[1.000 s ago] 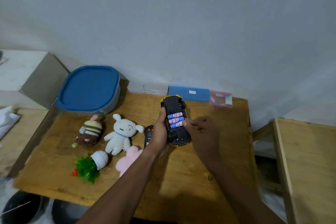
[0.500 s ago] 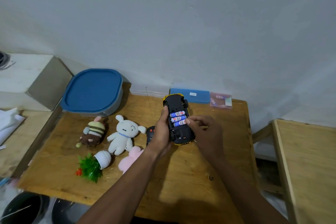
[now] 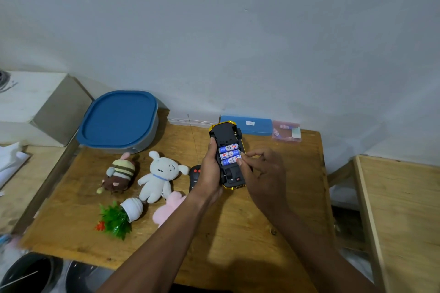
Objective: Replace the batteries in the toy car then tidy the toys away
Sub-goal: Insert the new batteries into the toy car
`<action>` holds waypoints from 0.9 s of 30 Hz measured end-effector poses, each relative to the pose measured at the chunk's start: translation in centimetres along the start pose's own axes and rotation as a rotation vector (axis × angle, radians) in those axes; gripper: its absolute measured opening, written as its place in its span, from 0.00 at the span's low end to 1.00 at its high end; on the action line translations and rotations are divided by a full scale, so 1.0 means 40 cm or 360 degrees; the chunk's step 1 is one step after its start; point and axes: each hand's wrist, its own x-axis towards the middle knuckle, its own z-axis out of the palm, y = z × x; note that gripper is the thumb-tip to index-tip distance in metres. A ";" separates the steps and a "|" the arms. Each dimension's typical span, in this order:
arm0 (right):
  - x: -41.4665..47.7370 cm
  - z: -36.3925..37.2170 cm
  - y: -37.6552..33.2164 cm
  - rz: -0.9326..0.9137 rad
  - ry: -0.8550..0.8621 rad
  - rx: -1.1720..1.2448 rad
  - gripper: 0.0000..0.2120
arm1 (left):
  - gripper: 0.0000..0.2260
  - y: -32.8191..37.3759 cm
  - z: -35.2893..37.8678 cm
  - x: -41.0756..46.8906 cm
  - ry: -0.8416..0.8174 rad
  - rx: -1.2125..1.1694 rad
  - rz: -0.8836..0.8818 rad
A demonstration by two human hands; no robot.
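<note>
The yellow toy car (image 3: 226, 135) is upside down above the wooden table (image 3: 250, 233), its black underside facing me. My left hand (image 3: 209, 173) grips it along its left side. Three blue batteries (image 3: 228, 155) lie side by side in the open compartment. My right hand (image 3: 264, 176) is at the car's right side, with its thumb and fingertips touching the right end of the nearest battery. A black remote control (image 3: 194, 175) lies on the table, partly hidden behind my left hand.
Plush toys lie at the table's left: a striped bee (image 3: 119, 173), a white dog (image 3: 159, 178), a pink one (image 3: 169, 207), and a tipped plastic plant (image 3: 119, 217). A blue-lidded container (image 3: 117, 121), a blue case (image 3: 247, 123) and a small clear box (image 3: 287, 132) line the wall.
The car has stayed in my left hand. My right hand's fingertips have shifted slightly along the batteries' right ends, and my head has tilted a little.
</note>
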 end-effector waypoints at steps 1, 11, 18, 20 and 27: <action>0.001 0.000 -0.001 -0.0045 -0.0020 -0.0060 0.04 | 0.29 0.000 -0.001 0.001 0.0001 -0.0011 0.0002; 0.025 -0.028 0.024 -0.0848 -0.0269 -0.0900 0.14 | 0.30 0.010 -0.011 -0.006 0.0041 0.0021 -0.0008; 0.038 -0.024 0.058 -0.1082 -0.0470 -0.1081 0.20 | 0.31 -0.011 -0.024 -0.005 0.0091 0.0045 -0.0051; 0.022 -0.017 0.070 -0.1081 -0.0599 -0.1078 0.21 | 0.30 -0.023 -0.032 -0.008 0.0099 0.0068 -0.0064; 0.007 -0.011 0.074 -0.0680 -0.0680 -0.0665 0.15 | 0.26 -0.050 -0.061 -0.004 0.0086 -0.0092 -0.0151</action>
